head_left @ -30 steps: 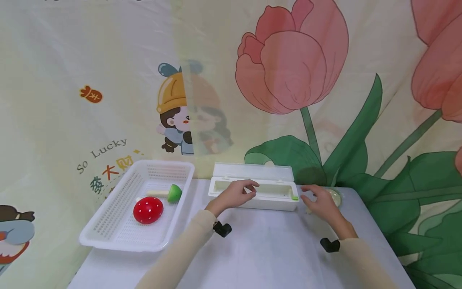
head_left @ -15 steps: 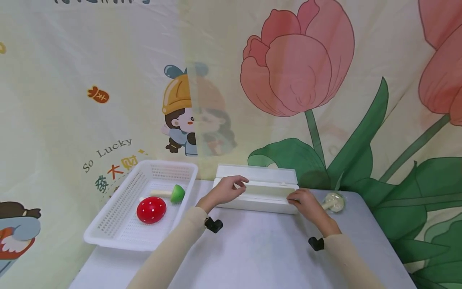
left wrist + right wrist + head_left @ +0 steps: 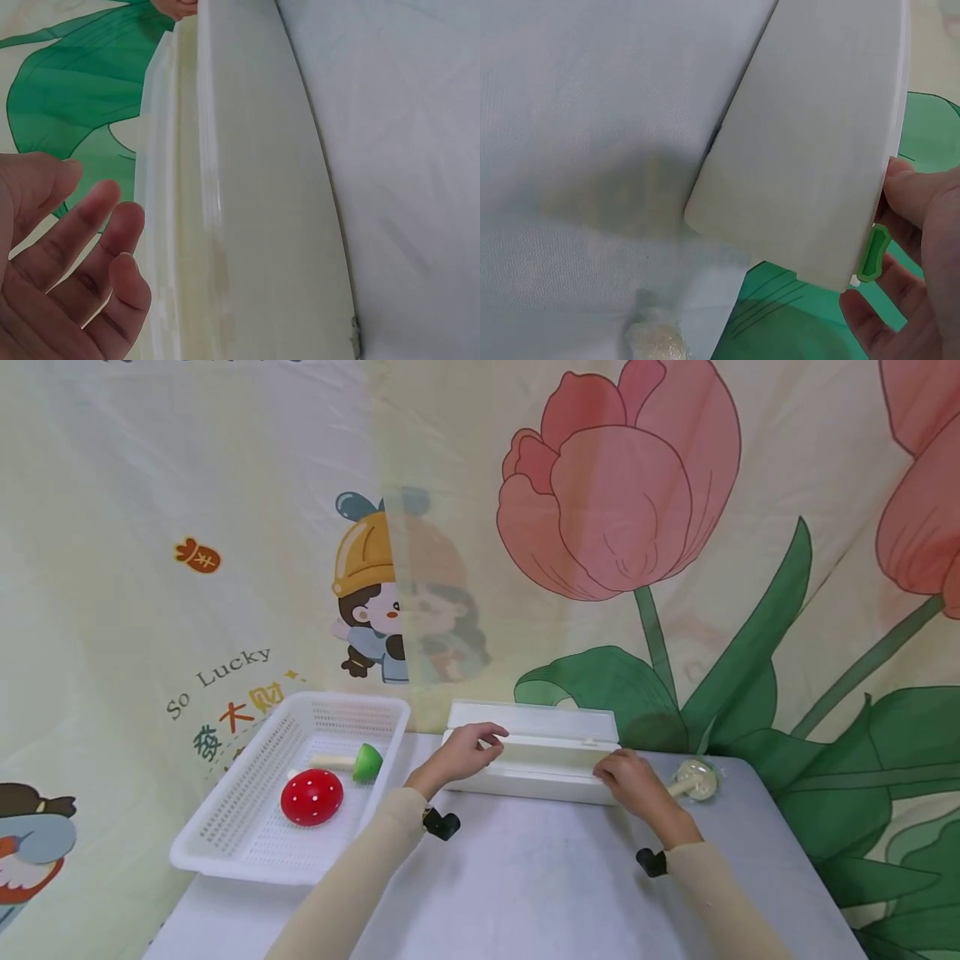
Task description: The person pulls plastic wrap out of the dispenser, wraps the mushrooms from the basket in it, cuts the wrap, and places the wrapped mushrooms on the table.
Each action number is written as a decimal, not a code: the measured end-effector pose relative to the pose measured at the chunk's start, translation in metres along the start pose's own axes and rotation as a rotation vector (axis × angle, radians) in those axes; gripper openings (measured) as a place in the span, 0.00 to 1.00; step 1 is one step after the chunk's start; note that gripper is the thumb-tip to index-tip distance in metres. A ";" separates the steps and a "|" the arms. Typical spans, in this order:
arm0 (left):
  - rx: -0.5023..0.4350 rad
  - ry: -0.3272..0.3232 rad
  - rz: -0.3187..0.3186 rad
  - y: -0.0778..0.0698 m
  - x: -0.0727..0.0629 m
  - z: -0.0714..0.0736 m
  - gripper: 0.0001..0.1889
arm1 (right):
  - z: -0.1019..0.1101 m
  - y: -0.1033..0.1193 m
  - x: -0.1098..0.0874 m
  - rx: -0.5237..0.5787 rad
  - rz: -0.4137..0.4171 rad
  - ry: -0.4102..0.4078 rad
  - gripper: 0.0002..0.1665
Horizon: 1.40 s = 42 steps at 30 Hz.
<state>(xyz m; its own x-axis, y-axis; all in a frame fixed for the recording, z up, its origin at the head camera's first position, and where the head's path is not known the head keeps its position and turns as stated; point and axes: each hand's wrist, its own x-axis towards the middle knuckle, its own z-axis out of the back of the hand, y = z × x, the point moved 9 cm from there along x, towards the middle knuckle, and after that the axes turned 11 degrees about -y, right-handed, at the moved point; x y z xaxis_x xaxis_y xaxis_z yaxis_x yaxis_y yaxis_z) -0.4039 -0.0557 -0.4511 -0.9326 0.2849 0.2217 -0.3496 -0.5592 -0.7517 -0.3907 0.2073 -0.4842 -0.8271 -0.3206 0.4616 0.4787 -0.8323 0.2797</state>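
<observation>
A long white box (image 3: 532, 787) stands on the table with its hinged lid (image 3: 536, 720) raised at the back. My right hand (image 3: 633, 787) grips its right end. In the right wrist view, the thumb rests at the rim and curled fingers reach round the edge, beside a small green tab (image 3: 873, 255). My left hand (image 3: 457, 758) hovers over the box's left end, fingers loosely bent. From the left wrist view, that hand (image 3: 71, 270) holds nothing and appears apart from the box. My hands hide parts of the box's interior.
At left stands a white perforated basket (image 3: 225, 852) with a red white-dotted mushroom-like cap (image 3: 312, 797) and a green-headed piece with a pale stem (image 3: 366, 763). Right of the box lies a pale stemmed object (image 3: 697, 779) in crinkled clear wrap. A printed curtain (image 3: 450, 527) hangs behind.
My right hand has moved left onto the box's right end and now grips it. The left hand has shifted slightly left over the box. The box, its raised lid and the basket look unchanged.
</observation>
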 end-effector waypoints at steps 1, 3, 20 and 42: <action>0.006 -0.001 0.003 0.001 0.000 0.000 0.15 | 0.000 0.000 0.000 -0.001 -0.007 -0.002 0.05; 0.020 -0.003 0.000 0.002 0.001 -0.002 0.15 | 0.000 -0.001 -0.001 -0.007 -0.008 -0.005 0.06; 0.070 -0.008 -0.019 0.017 0.003 -0.015 0.15 | 0.001 0.002 0.004 0.052 0.038 -0.006 0.03; 0.063 -0.032 -0.017 0.027 0.002 -0.013 0.14 | -0.002 0.007 0.004 0.033 0.068 -0.005 0.03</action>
<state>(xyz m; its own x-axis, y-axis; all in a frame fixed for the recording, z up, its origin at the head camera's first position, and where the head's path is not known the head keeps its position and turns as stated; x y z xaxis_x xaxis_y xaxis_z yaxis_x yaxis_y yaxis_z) -0.4141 -0.0600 -0.4786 -0.9285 0.2704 0.2545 -0.3694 -0.6027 -0.7074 -0.3914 0.1988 -0.4818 -0.7907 -0.3736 0.4850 0.5436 -0.7929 0.2753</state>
